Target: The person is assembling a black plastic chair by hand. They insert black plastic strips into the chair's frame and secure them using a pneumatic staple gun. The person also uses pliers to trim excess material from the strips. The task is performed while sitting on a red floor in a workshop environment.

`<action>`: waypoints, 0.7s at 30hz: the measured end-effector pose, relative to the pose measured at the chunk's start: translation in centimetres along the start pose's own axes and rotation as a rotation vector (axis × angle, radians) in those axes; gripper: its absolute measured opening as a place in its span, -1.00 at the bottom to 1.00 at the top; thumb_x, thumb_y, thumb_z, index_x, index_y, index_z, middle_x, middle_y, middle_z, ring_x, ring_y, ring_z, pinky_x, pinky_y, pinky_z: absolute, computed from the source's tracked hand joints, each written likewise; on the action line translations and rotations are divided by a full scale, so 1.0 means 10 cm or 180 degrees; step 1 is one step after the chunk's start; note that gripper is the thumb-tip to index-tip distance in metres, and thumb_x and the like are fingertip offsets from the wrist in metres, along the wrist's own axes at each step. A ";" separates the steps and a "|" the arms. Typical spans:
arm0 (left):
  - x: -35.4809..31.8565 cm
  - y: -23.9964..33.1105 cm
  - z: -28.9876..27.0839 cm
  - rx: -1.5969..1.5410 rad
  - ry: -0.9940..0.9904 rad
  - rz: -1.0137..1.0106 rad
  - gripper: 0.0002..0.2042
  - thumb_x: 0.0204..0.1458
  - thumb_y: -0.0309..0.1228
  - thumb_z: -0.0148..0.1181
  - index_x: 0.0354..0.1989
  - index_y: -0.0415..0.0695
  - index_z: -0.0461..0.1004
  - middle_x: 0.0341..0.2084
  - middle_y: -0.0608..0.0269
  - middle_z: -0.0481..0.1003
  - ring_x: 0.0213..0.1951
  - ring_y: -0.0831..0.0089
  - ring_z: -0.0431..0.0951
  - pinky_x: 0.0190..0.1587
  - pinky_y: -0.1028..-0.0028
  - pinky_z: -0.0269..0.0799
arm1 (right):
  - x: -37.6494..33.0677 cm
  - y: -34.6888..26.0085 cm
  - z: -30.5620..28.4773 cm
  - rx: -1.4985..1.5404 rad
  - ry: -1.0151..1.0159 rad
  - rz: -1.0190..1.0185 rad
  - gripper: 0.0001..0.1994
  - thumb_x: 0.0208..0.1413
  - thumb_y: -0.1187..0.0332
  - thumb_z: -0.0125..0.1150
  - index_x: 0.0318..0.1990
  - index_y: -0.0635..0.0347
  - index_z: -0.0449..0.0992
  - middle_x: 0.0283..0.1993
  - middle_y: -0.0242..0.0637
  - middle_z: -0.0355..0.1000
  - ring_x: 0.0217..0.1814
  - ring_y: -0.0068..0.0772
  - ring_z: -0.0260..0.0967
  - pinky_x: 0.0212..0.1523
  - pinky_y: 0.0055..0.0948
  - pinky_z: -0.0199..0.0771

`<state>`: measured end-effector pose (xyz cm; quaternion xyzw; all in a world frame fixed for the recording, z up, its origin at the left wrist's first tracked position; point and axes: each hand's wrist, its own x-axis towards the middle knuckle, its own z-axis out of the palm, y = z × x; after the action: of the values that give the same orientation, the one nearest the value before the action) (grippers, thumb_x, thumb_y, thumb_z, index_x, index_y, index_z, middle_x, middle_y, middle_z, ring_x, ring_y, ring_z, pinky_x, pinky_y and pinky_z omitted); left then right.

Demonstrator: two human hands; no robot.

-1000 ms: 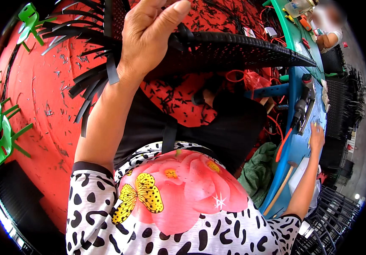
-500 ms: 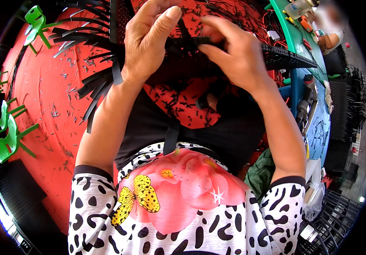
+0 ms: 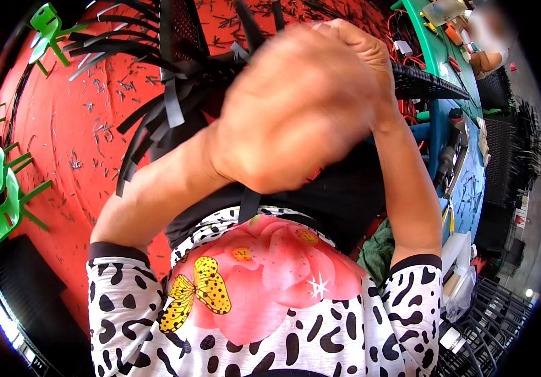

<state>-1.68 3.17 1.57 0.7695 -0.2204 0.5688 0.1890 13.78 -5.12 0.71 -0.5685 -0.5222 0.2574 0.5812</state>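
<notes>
My left hand (image 3: 295,107), smeared by motion, is raised in the middle of the view and crosses in front of my right hand. Its fingers cannot be made out. Behind it, the visible fingers of my right hand (image 3: 371,53) are bent and pressed together; whatever they hold is hidden. Around both hands is a black woven piece (image 3: 182,28), mostly covered by them. Loose flat black strips (image 3: 171,103) fan out from its left side, some hanging beside my left forearm. To the right, a black woven panel (image 3: 431,81) sticks out past my right wrist.
Short black offcuts litter the red floor (image 3: 63,151). Green plastic chairs (image 3: 6,204) stand at the left. On the right is a blue table (image 3: 468,188) with a dark-handled tool (image 3: 449,151), beside a green table (image 3: 421,38). Another person (image 3: 487,38) is at the far right.
My left hand has swung right and nearer, from beside the strips to in front of my right hand. The right hand's fingers, apart before, are now bent together.
</notes>
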 end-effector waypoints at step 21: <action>-0.28 -0.32 -0.05 0.1522 -0.1510 -0.1515 -0.75 -0.18 -0.24 0.31 -0.40 -0.10 0.43 -0.51 0.26 0.42 -0.40 0.20 0.50 -0.38 0.28 0.40 | -0.15 -0.24 0.39 -0.0662 0.0811 -0.0319 -0.77 0.17 0.43 0.12 -0.52 0.27 0.33 -0.61 -0.41 0.37 -0.55 -0.71 0.26 -0.50 -0.63 0.28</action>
<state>-1.00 6.48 -1.08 0.9310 0.0647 0.3513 0.0751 9.14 -5.43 1.73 -0.6269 -0.4958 0.0986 0.5927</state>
